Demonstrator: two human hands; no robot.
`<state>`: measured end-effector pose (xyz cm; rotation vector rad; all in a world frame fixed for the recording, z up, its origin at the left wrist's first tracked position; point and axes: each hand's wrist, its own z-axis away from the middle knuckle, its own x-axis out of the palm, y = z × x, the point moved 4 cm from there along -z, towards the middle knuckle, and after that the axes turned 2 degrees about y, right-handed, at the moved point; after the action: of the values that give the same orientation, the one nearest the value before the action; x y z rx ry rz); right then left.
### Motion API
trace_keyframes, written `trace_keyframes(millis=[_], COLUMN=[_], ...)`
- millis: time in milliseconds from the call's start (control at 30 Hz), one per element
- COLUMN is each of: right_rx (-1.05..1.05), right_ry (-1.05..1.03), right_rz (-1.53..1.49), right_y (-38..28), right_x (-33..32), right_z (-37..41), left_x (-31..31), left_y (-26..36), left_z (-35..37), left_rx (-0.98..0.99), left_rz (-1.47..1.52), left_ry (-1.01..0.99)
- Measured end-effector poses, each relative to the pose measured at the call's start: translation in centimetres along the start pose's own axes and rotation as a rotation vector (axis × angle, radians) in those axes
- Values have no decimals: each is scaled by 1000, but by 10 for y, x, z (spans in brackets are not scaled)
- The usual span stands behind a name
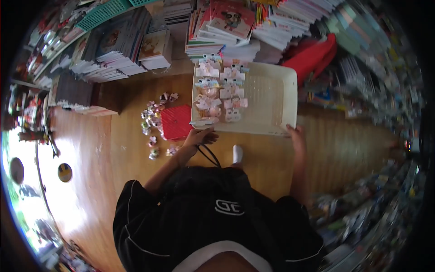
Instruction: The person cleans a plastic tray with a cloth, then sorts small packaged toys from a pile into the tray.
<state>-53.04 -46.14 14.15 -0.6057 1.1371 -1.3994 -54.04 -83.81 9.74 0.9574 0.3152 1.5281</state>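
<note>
A cream plastic tray (267, 99) is held out in front of me. My right hand (297, 133) grips its near right corner, thumb at the rim. At the near left corner, my left hand (201, 136) has its fingers bent against the rim. A dark cord loop (210, 156) hangs by my left wrist. Two rows of small carded trinkets (233, 93) in pale pink and white fill the tray's left part; their exact kind is too small to tell. Just left of the tray, a flat red square item (176, 122) lies among small wrapped trinkets (152, 115).
Stacked books (231, 20) and a red cloth or bag (312, 59) stand beyond the tray. More book stacks (120, 45) and a green basket (102, 13) are at the far left. Crowded goods (358, 217) line the right side. Wooden floor (118, 154) shows below.
</note>
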Motion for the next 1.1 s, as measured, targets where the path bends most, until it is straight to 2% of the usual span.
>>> trace_keyframes(millis=[67, 100, 200, 600, 967, 1100], right_rx=[-62, 24, 88, 119, 243, 299], right_ry=[30, -17, -18, -169, -226, -199], right_rz=[24, -57, -75, -198, -208, -230], right_y=[10, 11, 39, 67, 64, 65], right_x=[-19, -29, -54, -64, -62, -60], right_z=[-41, -49, -97, -191, -198, -198], left_x=[30, 43, 74, 97, 95, 94], left_y=[2, -1, 8, -18, -28, -31], left_z=[-21, -26, -61, -131, -137, -137], left_rx=[-42, -42, 12, -82, -6, -2], left_rz=[6, 4, 28, 125, 87, 50], left_ry=[66, 96, 146, 298, 423, 384])
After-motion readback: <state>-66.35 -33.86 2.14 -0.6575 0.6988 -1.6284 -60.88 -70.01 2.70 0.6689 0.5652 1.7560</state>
